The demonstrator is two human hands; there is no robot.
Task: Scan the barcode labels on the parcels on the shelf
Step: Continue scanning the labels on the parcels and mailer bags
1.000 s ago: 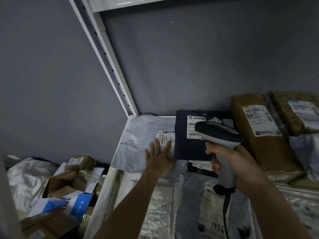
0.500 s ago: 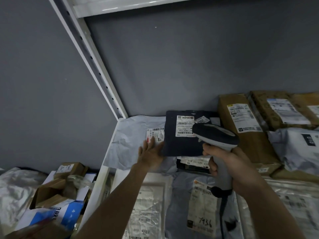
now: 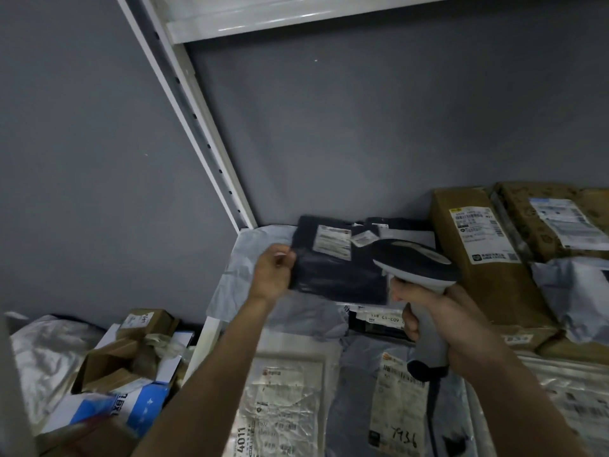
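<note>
A dark navy parcel (image 3: 336, 275) with a white barcode label (image 3: 332, 242) lies at the back left of the shelf, on top of a pale grey mailer bag (image 3: 250, 258). My left hand (image 3: 273, 275) grips the navy parcel's left edge. My right hand (image 3: 428, 321) holds the grey barcode scanner (image 3: 413, 262) by its handle, its head just over the parcel's right side. Brown cardboard boxes (image 3: 487, 255) with labels stand to the right. Flat mailers with labels (image 3: 398, 394) lie in front.
A white shelf upright (image 3: 197, 127) rises at the left, with the shelf above (image 3: 296, 11) overhead and a grey wall behind. Left of the shelf, on the floor, sits a heap of small boxes (image 3: 125, 361) and a silvery bag (image 3: 43, 361). The scanner's cable (image 3: 431, 420) hangs down over the mailers.
My left hand went from lying flat on the grey mailer's label to gripping the navy parcel's left edge. The view shifted up and right. The scanner stays over the parcel.
</note>
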